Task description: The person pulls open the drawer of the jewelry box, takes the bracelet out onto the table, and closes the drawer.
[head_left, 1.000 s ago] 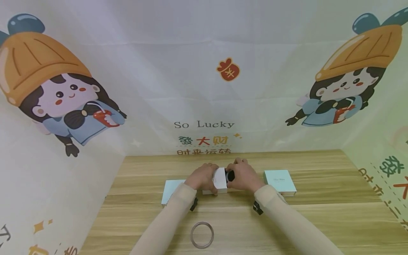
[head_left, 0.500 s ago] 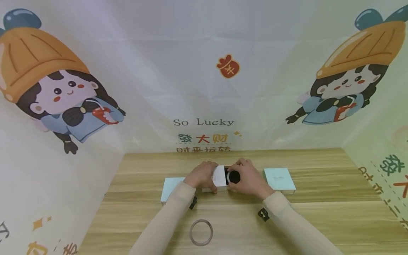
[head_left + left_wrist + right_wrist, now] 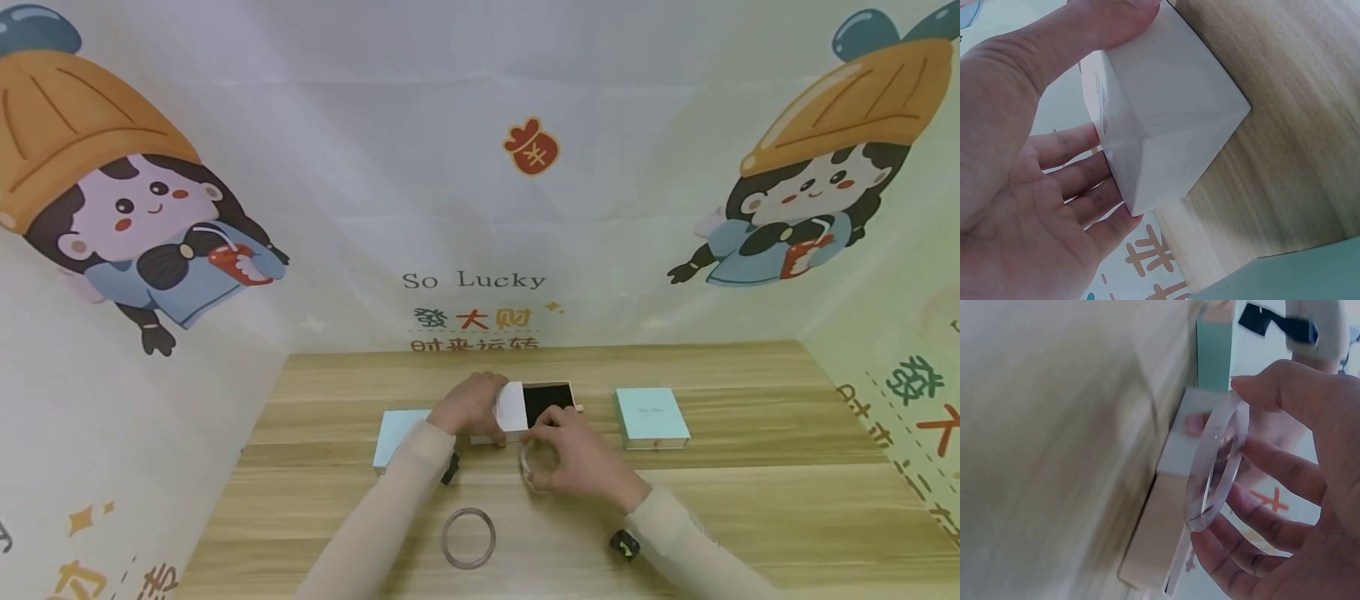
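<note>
Nearest: loose bangle [image 3: 468,566] flat on the tabletop [image 3: 750,475], no hand on it. Beyond it, right hand [image 3: 581,458] has the held bangle [image 3: 1200,469] pinched between thumb and fingers, just in front of the opened box. Left hand [image 3: 474,407] grips the box's white sleeve [image 3: 513,404], steadying it, I'd judge. Drawer [image 3: 546,402] sticks out of the sleeve's right side, black lining showing, no bangle seen in it. Left teal box [image 3: 397,435], partly behind the left arm, and right teal box [image 3: 651,412] sit either side; right one looks closed, left one can't tell. Printed backdrop [image 3: 600,208] behind everything. Progress, my read: drawer open and bangle out = done; bangle not set down, drawer not pushed back in = left. View differences: only head shows the loose bangle and the drawer's lining. Right wrist adds dark streaks in the pale held bangle plus the drawer's outer wall. Left wrist shows the sleeve's plain faces and small print, but neither bangle.
</note>
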Demonstrator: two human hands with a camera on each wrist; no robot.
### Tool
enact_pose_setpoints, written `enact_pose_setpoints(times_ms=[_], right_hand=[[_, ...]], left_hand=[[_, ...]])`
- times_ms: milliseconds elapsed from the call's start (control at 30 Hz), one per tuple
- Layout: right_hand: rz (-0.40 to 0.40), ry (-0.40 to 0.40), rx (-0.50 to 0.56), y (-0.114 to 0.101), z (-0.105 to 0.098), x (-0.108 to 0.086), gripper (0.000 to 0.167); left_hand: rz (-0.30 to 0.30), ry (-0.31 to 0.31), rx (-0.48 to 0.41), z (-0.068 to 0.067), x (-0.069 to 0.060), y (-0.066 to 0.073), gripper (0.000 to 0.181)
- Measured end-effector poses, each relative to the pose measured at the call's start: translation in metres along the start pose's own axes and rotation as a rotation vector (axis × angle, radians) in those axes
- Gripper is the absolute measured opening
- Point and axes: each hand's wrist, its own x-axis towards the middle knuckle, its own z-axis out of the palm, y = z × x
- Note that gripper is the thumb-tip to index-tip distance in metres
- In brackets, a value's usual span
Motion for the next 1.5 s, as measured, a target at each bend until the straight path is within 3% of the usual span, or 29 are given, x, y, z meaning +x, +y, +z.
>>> enact_pose_setpoints(times_ms=[267, 500, 833, 1033, 1267, 1500], right_hand=[[-0.076, -0.051, 0.021, -0.011, 0.018, -0.016, 0.041], [-0.087, -0.126, 0.042, -0.022, 0.026, -0.032, 0.037], [-0.147, -0.159, 0.023, -0.022, 0.035, -0.038, 0.037], [-0.160, -0.178, 0.000, -0.021, 0.036, -0.039, 0.037], [-0.137, -0.211, 0.078, -0.022, 0.031, -0.041, 0.041], [-0.159, -0.177, 0.100, -0.017, 0.023, -0.040, 0.041]], left_hand=[[0.004, 0.007, 0.015, -0.003, 0.001, 0.000, 0.098], [-0.004, 0.010, 0.010, -0.005, -0.001, 0.001, 0.099], [0.000, 0.011, 0.002, -0.006, -0.002, 0.003, 0.099], [-0.004, 0.014, 0.004, -0.004, -0.002, 0.002, 0.098], [-0.019, 0.008, -0.001, 0.000, 0.001, -0.002, 0.100], [-0.007, 0.010, 0.006, 0.003, 0.001, -0.002, 0.098]])
